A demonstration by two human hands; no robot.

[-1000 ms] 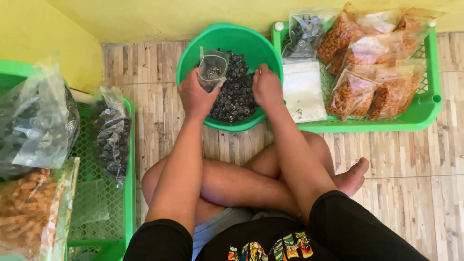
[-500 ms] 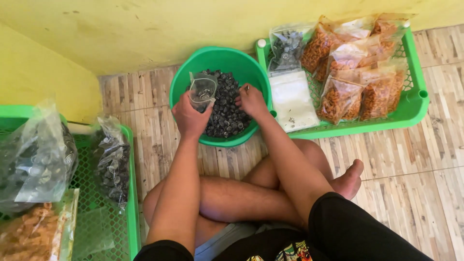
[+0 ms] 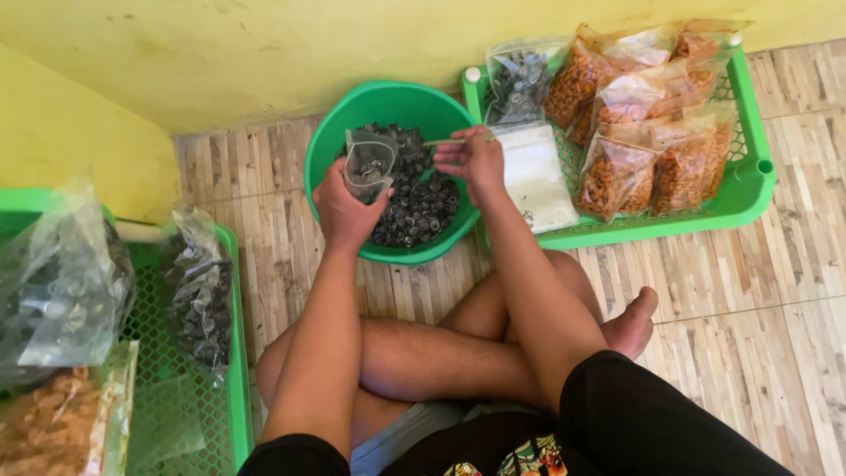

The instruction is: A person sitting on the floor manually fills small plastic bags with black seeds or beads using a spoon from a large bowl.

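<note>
Home packing spot, floor level: a person is sitting cross-legged on wood-pattern flooring (image 3: 749, 335) against a yellow wall (image 3: 264, 53); green baskets (image 3: 749, 189) are holding bagged snacks (image 3: 617, 167).

basin (image 3: 328, 150) between trays (image 3: 738, 196), snack bags (image 3: 617, 172) in right tray

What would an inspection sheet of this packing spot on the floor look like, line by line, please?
Surface: wood-pattern tiled floor; person sits cross-legged on it.
Job's things: green basin of dark pieces; small clear bag held open above it, a few pieces inside.
Clutter: right green tray with filled bags of orange snacks, one dark bag; left green tray with more filled bags.
Grippers: left hand grips the bag; right hand pinches a thin spoon-like tool, scoop end hard to make out.
Cables: nothing seen.
Surroundings: yellow wall.
</note>
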